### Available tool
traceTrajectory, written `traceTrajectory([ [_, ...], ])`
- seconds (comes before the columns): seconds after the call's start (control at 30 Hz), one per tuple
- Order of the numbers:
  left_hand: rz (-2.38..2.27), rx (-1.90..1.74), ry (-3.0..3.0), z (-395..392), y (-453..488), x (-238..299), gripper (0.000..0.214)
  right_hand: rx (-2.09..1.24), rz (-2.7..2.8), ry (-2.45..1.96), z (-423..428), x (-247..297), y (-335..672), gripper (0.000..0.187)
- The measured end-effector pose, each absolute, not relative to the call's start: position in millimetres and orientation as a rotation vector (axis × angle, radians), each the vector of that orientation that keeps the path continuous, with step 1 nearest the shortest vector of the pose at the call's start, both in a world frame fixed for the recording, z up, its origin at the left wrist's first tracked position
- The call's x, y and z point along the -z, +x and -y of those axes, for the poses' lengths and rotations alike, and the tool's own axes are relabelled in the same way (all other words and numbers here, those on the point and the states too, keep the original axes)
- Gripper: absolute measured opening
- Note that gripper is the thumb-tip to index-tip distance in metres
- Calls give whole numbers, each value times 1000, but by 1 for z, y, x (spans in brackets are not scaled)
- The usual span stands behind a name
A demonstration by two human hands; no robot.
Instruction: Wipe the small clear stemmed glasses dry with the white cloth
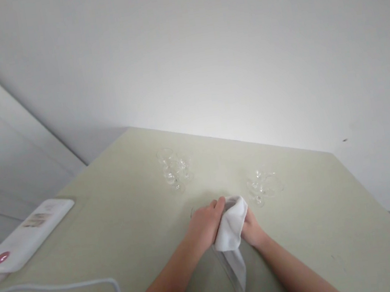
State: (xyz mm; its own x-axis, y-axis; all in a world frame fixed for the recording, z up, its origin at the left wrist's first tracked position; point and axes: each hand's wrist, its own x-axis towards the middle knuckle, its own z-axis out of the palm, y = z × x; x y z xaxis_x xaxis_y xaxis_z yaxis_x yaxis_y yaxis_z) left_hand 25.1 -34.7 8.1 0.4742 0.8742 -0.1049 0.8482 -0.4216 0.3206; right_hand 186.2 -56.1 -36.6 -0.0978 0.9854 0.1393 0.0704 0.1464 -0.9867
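My left hand (206, 222) is closed, its fingers curled beside a white cloth (230, 225). A thin curved edge of a clear glass (192, 212) shows past its knuckles; the rest is hidden by the hand and the cloth. My right hand (252, 227) is closed on the cloth from the right, with its fingers mostly covered by the fabric. One end of the cloth hangs down toward the table's near edge. Beyond my left hand stand several clear stemmed glasses (170, 177). More clear glasses (258, 186) are just beyond my right hand.
Pale green table (124, 214) meets a white wall (204, 57) at the back. At the left edge lies a white box-like device (29, 234) with a red round mark. A white cable (72, 284) loops near my left forearm. A white cabinet (4, 134) stands at left.
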Motion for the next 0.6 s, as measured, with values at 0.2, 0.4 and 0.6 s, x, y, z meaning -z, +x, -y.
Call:
traceTrajectory([
  [0.2,-1453,-80,2449,31,24,-3,32,-1112,1323,-1073,53,45,186,26],
  [0.4,-1444,-163,2595,26,27,2,25,-1089,1280,-1071,53,48,187,10],
  [0.6,-1376,-315,2715,26,22,6,25,-1150,1421,-953,54,40,181,44],
])
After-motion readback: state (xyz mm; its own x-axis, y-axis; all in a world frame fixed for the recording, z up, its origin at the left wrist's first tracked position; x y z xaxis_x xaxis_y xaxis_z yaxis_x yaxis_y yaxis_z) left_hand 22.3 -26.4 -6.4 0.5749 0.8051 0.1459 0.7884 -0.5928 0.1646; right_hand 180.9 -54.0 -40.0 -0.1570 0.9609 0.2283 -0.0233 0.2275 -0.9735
